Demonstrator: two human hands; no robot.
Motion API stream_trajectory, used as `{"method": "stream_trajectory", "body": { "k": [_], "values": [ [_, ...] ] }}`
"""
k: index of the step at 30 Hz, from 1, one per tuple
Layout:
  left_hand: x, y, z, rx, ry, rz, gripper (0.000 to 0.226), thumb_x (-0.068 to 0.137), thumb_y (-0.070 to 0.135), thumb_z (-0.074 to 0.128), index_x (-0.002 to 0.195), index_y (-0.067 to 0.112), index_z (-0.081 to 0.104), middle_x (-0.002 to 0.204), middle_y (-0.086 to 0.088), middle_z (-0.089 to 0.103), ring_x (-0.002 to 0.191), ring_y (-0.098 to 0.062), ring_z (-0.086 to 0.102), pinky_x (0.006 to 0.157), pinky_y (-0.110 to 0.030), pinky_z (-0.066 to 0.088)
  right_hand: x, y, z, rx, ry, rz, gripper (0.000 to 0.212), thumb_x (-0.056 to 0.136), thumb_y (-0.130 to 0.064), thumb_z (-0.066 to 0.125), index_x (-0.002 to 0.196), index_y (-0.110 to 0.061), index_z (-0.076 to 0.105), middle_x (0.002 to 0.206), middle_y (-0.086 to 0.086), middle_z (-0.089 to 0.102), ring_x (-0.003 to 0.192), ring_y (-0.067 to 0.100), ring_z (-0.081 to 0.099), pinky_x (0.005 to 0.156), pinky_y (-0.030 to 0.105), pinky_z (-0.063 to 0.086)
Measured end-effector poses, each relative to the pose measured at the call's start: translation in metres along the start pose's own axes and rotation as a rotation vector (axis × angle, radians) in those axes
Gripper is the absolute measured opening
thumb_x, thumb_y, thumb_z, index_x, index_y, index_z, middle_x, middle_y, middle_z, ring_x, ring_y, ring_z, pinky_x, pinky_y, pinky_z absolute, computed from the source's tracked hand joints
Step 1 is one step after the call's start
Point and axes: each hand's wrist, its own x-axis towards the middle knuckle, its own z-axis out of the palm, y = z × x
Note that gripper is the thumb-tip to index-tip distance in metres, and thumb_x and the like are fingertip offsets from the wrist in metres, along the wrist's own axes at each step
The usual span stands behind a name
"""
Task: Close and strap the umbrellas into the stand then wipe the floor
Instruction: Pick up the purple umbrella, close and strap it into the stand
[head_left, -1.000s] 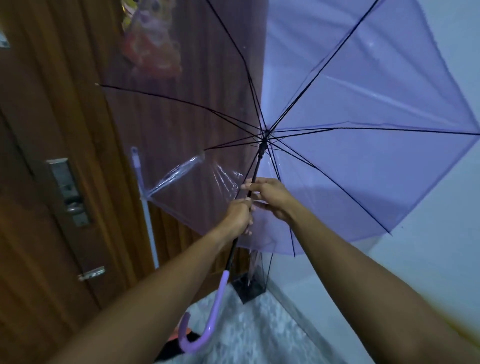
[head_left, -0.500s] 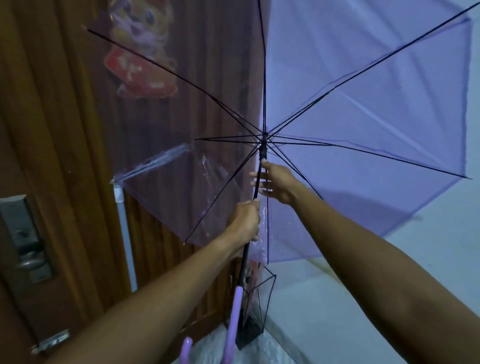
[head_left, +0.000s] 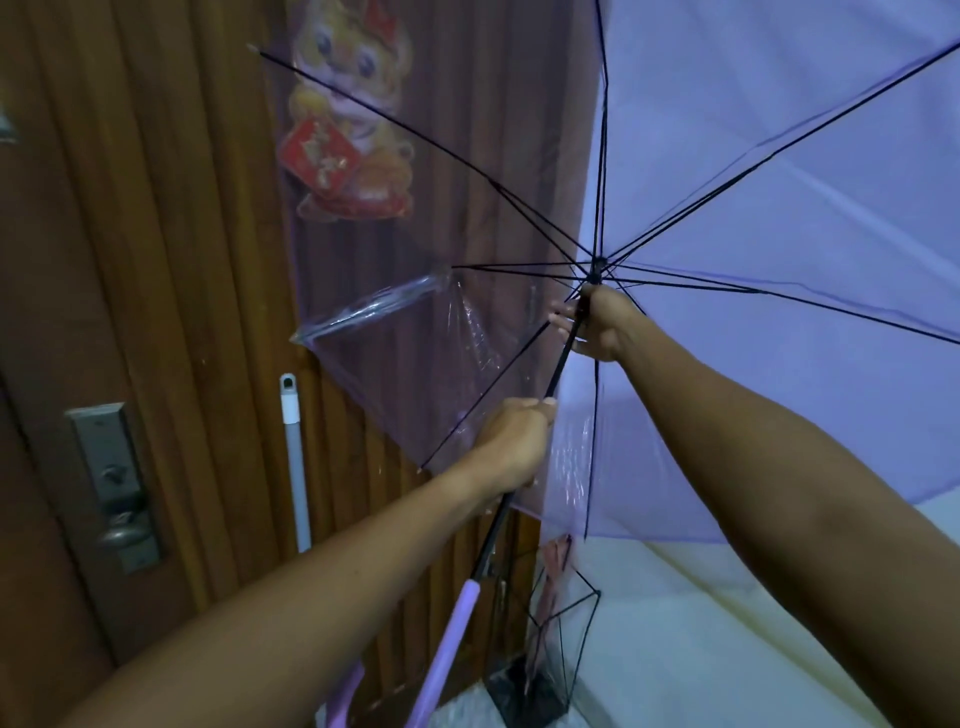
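An open umbrella with a clear purple canopy (head_left: 779, 208) and black ribs fills the upper right. Its black shaft (head_left: 558, 371) runs down to a purple hooked handle (head_left: 452, 639). My left hand (head_left: 511, 441) grips the shaft midway. My right hand (head_left: 597, 322) is curled round the shaft just under the hub, at the runner. A black wire umbrella stand (head_left: 550, 670) sits on the floor by the wall corner, with another clear umbrella in it.
A wooden door (head_left: 156, 260) with a metal lock plate (head_left: 111, 483) is at left, with a tiger decoration (head_left: 348, 130) on it. A white pole (head_left: 293, 457) leans against the door. A pale wall (head_left: 727, 623) is at right.
My right hand has slid up the shaft from near my left hand to the runner under the hub. The view has tilted upward and the umbrella has risen.
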Motion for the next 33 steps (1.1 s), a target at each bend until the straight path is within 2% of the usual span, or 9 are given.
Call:
{"method": "stream_trajectory", "body": {
  "k": [2, 4, 7, 14, 18, 22, 24, 28, 33],
  "values": [
    [0.004, 0.0, 0.002, -0.01, 0.004, 0.012, 0.046, 0.105, 0.033, 0.043, 0.061, 0.018, 0.039, 0.052, 0.004, 0.038, 0.046, -0.016, 0.038, 0.048, -0.022, 0.033, 0.008, -0.005, 0.005, 0.053, -0.008, 0.022, 0.029, 0.109, -0.035, 0.033, 0.114, -0.017, 0.055, 0.089, 0.0, 0.073, 0.074, 0.014, 0.068, 0.063, 0.027, 0.05],
    [0.007, 0.0, 0.003, -0.033, 0.011, 0.01, 0.044, 0.104, 0.034, 0.043, 0.063, 0.02, 0.038, 0.052, 0.005, 0.037, 0.048, -0.017, 0.037, 0.059, -0.029, 0.036, 0.015, -0.009, 0.007, 0.102, -0.025, 0.038, 0.041, 0.109, -0.042, 0.035, 0.092, -0.015, 0.06, 0.068, -0.003, 0.069, 0.066, 0.012, 0.062, 0.06, 0.023, 0.048],
    [0.015, 0.002, 0.005, -0.076, 0.026, -0.021, 0.042, 0.104, 0.034, 0.043, 0.065, 0.02, 0.041, 0.051, 0.006, 0.037, 0.049, -0.017, 0.036, 0.068, -0.035, 0.034, 0.023, -0.01, 0.011, 0.135, -0.024, 0.009, 0.044, 0.109, -0.04, 0.037, 0.073, -0.018, 0.05, 0.05, -0.004, 0.058, 0.057, 0.013, 0.06, 0.054, 0.023, 0.047],
    [0.029, -0.004, 0.03, -0.118, 0.05, -0.106, 0.045, 0.099, 0.035, 0.043, 0.056, 0.019, 0.039, 0.041, 0.01, 0.036, 0.047, -0.019, 0.033, 0.065, -0.037, 0.031, 0.034, 0.006, 0.004, 0.195, -0.051, -0.008, 0.036, 0.11, -0.032, 0.035, 0.078, -0.019, 0.046, 0.059, -0.001, 0.048, 0.047, 0.013, 0.065, 0.048, 0.024, 0.052],
    [0.042, 0.006, 0.042, -0.15, 0.082, -0.15, 0.047, 0.104, 0.029, 0.044, 0.058, 0.02, 0.035, 0.035, 0.008, 0.031, 0.034, -0.015, 0.032, 0.049, -0.023, 0.029, 0.018, 0.023, 0.003, 0.298, -0.154, 0.039, 0.043, 0.111, -0.035, 0.033, 0.073, -0.017, 0.041, 0.055, -0.001, 0.044, 0.042, 0.013, 0.059, 0.042, 0.021, 0.048],
    [0.05, 0.005, 0.051, -0.169, 0.09, -0.212, 0.044, 0.104, 0.028, 0.045, 0.061, 0.019, 0.037, 0.041, 0.006, 0.033, 0.036, -0.015, 0.031, 0.044, -0.02, 0.026, 0.007, 0.049, 0.0, 0.511, -0.241, 0.167, 0.046, 0.111, -0.031, 0.035, 0.069, -0.012, 0.042, 0.054, 0.002, 0.047, 0.04, 0.014, 0.058, 0.04, 0.018, 0.051],
    [0.05, 0.001, 0.055, -0.174, 0.093, -0.235, 0.044, 0.104, 0.028, 0.046, 0.062, 0.019, 0.035, 0.049, 0.002, 0.031, 0.041, -0.016, 0.027, 0.046, -0.021, 0.023, 0.008, 0.055, -0.009, 0.593, -0.302, 0.226, 0.043, 0.11, -0.031, 0.036, 0.072, -0.013, 0.041, 0.056, 0.001, 0.044, 0.034, 0.011, 0.046, 0.033, 0.018, 0.042],
    [0.046, 0.001, 0.071, -0.195, 0.088, -0.227, 0.046, 0.105, 0.029, 0.045, 0.061, 0.02, 0.032, 0.052, 0.0, 0.026, 0.042, -0.015, 0.021, 0.045, -0.02, 0.02, 0.017, 0.053, -0.025, 0.64, -0.32, 0.229, 0.043, 0.11, -0.033, 0.032, 0.07, -0.017, 0.034, 0.043, -0.004, 0.026, 0.027, 0.008, 0.02, 0.027, 0.016, 0.011],
    [0.03, 0.006, 0.086, -0.173, 0.062, -0.201, 0.047, 0.105, 0.026, 0.044, 0.06, 0.015, 0.041, 0.04, -0.001, 0.032, 0.029, -0.014, 0.027, 0.043, -0.021, 0.023, 0.018, 0.058, -0.034, 0.574, -0.255, 0.24, 0.042, 0.108, -0.024, 0.032, 0.066, -0.02, 0.032, 0.043, -0.006, 0.022, 0.028, 0.007, 0.014, 0.026, 0.016, 0.008]
  ]
}}
